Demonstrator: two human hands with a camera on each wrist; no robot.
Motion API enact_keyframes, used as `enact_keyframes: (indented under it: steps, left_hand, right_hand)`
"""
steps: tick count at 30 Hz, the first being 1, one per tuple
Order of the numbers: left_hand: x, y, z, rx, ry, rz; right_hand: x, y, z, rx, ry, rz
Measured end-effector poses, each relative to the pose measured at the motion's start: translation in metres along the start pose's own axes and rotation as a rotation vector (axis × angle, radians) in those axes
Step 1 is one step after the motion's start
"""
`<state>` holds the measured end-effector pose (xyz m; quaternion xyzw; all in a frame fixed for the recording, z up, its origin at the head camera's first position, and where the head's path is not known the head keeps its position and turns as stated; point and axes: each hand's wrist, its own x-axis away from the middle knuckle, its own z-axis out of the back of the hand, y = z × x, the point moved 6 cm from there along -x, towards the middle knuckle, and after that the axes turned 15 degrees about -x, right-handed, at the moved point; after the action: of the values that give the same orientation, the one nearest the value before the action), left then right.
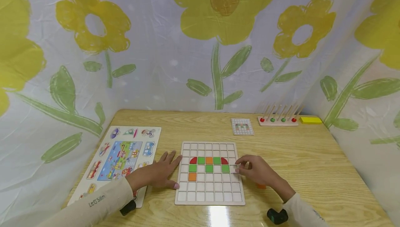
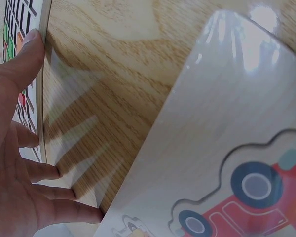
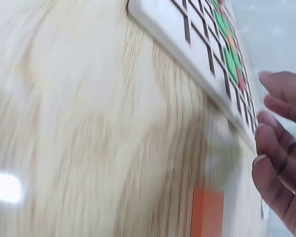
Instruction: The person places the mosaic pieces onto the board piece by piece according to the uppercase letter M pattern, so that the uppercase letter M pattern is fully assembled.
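Observation:
A white grid board (image 1: pixel 210 196) lies in front of me, its upper cells holding green, orange and red tiles. The red tiles (image 1: pixel 193 160) have one rounded corner and sit at both ends of the top coloured row. A lone orange tile (image 1: pixel 192 176) fills a cell below the left green one. My left hand (image 1: pixel 162 171) is spread along the board's left edge, thumb and fingertips at the rim. Over the right edge hovers my right hand (image 1: pixel 257 169), fingers loosely bent; its wrist view shows nothing between them. An orange block (image 3: pixel 207 212) lies on the table under the right wrist.
A picture puzzle board (image 1: pixel 153 131) with vehicles lies at the left, partly under the left forearm. Behind the grid lies a small pattern card (image 1: pixel 242 131). A peg stand (image 1: pixel 278 123) with red and green beads and a yellow block (image 1: pixel 310 120) are at the back right.

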<state>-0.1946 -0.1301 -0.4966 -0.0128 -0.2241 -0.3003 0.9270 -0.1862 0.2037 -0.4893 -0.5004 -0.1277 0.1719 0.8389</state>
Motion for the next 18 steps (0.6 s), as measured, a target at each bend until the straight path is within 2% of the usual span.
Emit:
enact_keyframes:
  steps: [10,18]
  left_hand:
    - [0.001,0.002,0.001,-0.006,0.007,0.014]
    - [0.001,0.001,0.001,-0.007,-0.003,0.004]
  right_hand:
    - [0.031,0.018,0.036,0.001,-0.013,0.062]
    - [0.049,0.027,0.044,0.002,-0.073,0.050]
